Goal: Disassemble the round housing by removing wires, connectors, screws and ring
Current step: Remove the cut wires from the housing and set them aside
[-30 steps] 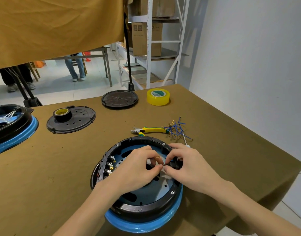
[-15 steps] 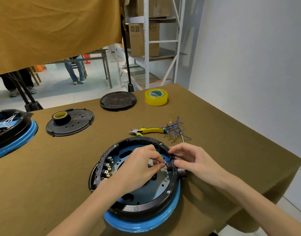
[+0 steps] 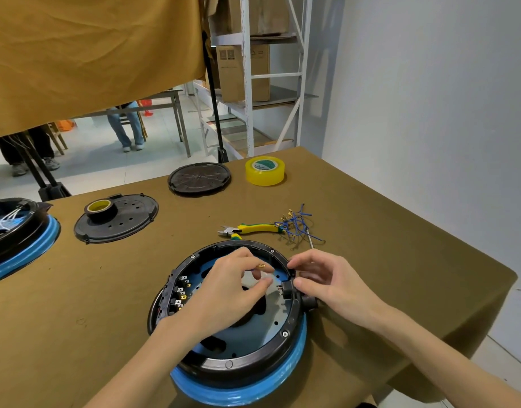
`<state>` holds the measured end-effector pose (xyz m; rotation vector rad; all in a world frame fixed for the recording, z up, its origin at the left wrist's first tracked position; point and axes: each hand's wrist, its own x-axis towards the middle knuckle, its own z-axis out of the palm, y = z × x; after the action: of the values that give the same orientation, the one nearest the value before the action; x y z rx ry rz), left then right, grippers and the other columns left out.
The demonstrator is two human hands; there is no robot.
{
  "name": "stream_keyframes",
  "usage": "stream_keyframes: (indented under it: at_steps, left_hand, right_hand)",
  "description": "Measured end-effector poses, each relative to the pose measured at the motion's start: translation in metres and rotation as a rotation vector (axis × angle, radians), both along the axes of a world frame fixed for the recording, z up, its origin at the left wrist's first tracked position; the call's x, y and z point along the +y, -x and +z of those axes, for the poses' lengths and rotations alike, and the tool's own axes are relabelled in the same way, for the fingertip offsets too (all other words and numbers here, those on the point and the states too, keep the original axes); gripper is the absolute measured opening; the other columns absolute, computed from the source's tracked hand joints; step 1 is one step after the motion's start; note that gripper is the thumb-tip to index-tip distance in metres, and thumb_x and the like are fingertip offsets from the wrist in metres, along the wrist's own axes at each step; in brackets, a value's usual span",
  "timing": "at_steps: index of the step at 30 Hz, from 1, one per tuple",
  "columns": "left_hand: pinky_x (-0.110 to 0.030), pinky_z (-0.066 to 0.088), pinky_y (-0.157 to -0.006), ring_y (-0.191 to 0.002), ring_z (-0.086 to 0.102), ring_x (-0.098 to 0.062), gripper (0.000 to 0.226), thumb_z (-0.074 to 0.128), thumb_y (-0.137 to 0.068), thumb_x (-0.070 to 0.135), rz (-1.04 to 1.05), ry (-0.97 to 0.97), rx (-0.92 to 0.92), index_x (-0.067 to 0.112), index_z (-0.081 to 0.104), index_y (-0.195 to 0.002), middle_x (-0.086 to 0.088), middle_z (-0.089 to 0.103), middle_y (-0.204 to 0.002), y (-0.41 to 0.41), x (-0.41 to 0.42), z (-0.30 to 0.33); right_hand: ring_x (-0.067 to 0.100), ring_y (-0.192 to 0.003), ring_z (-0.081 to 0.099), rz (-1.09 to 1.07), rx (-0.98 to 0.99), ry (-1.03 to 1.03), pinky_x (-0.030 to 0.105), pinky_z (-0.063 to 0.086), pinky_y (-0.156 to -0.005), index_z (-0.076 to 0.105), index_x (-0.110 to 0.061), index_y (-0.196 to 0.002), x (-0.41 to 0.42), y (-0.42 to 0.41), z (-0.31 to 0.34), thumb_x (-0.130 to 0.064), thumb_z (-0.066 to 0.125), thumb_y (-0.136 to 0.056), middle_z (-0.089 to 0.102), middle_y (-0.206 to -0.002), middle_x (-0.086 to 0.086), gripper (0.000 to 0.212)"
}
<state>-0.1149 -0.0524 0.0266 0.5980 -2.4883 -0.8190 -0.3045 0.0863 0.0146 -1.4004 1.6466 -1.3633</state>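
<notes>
Since half a sec ago, right hand (image 3: 333, 282) has slid off the housing's inside onto its right rim, and left hand (image 3: 232, 293) has lifted a small brass terminal (image 3: 262, 266) clear of the black connector (image 3: 285, 288).

Round housing (image 3: 230, 313) sits at the near edge of the desk (image 3: 400, 260), open side up, black rim over a blue ring (image 3: 253, 387) at its base. Inside: blue-grey floor plate w/ dark cut-outs, and a row of brass-tipped terminals (image 3: 181, 293) along the left wall. Connector passes through the right wall, long axis roughly left-right, pins pointing inward, its round plug end sticking out past the rim.

Left forearm comes in from bottom-left, hand arched over the housing centre, fingers (image 3: 265, 282) narrow, pinching the terminal at the tips. Right forearm comes in from bottom-right, wrist low; fingers curled, thumb and forefinger pinching the connector at the rim.

Farther back: yellow-handled cutters (image 3: 250, 229) just beyond the housing, jaws pointing left, touching a loose bunch of blue wires (image 3: 294, 225). Left of them a black lid (image 3: 118, 222) w/ a small tape roll (image 3: 101, 208) on it; a second housing (image 3: 15, 231) at the left edge. At the far edge, a ribbed black disc (image 3: 199, 178) and a yellow tape roll (image 3: 264, 171).
</notes>
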Motion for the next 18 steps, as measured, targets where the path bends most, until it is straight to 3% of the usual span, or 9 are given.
stream_keyframes:
  at_steps: [4,7,9,12,14,16,18]
  left_hand:
    - [-0.015,0.041,-0.079,-0.088,0.058,-0.002,0.031,0.049,-0.109,0.019,0.004,-0.173,0.148,0.027,0.069,-0.131,0.018,0.058,-0.097,-0.001,0.004,0.010]
    - [-0.011,0.044,-0.074,-0.077,0.060,0.004,0.033,0.045,-0.109,0.006,0.037,-0.276,0.350,0.015,0.077,-0.113,0.021,0.068,-0.085,0.010,0.014,0.023]
    - [-0.013,0.047,-0.074,-0.074,0.062,0.005,0.034,0.045,-0.109,0.005,0.084,-0.349,0.436,0.011,0.077,-0.101,0.025,0.068,-0.076,0.019,0.017,0.030]
    - [-0.019,0.049,-0.074,-0.077,0.062,-0.003,0.036,0.043,-0.110,0.010,0.190,-0.455,0.497,0.016,0.077,-0.103,0.018,0.067,-0.075,0.028,0.015,0.034]
    - [-0.029,0.047,-0.070,-0.070,0.053,-0.015,0.037,0.039,-0.112,0.011,0.213,-0.706,0.570,0.017,0.076,-0.109,0.008,0.056,-0.071,0.032,0.013,0.036]
    - [-0.027,0.045,-0.064,-0.064,0.047,-0.013,0.038,0.037,-0.112,0.010,0.204,-0.913,0.643,0.016,0.074,-0.111,0.006,0.051,-0.067,0.036,0.011,0.038]
    - [-0.024,0.047,-0.063,-0.061,0.050,-0.010,0.038,0.037,-0.112,0.008,0.176,-0.986,0.695,0.016,0.074,-0.110,0.006,0.052,-0.067,0.038,0.008,0.038]
  right_hand:
    - [0.013,-0.110,0.067,-0.090,0.169,0.109,0.032,0.053,-0.097,0.075,-0.028,-0.105,-0.006,-0.008,0.013,-0.018,0.071,-0.092,0.072,-0.109,-0.012,0.017]
    - [0.008,-0.101,0.070,0.029,0.158,0.092,0.017,0.050,-0.087,0.076,-0.027,-0.108,-0.017,-0.027,0.028,-0.024,0.069,-0.093,0.076,-0.104,-0.012,0.017]
    - [0.005,-0.094,0.071,0.068,0.123,0.113,0.015,0.050,-0.083,0.077,-0.025,-0.103,-0.025,-0.039,0.034,-0.021,0.067,-0.096,0.077,-0.098,-0.010,0.013]
    - [0.009,-0.093,0.073,0.041,0.024,0.117,0.023,0.055,-0.083,0.077,-0.018,-0.104,-0.034,-0.046,0.039,-0.016,0.068,-0.096,0.078,-0.096,-0.006,0.012]
    - [0.009,-0.084,0.071,0.031,-0.049,0.090,0.024,0.054,-0.078,0.072,-0.012,-0.103,-0.038,-0.048,0.038,-0.011,0.070,-0.093,0.077,-0.091,0.002,0.011]
    - [0.012,-0.074,0.062,0.002,-0.066,0.064,0.031,0.050,-0.076,0.068,-0.009,-0.101,-0.042,-0.050,0.037,-0.009,0.072,-0.090,0.074,-0.083,0.014,0.011]
    - [0.012,-0.070,0.062,-0.023,-0.052,0.061,0.032,0.053,-0.075,0.068,-0.013,-0.105,-0.043,-0.051,0.038,-0.009,0.072,-0.089,0.075,-0.074,0.008,0.017]
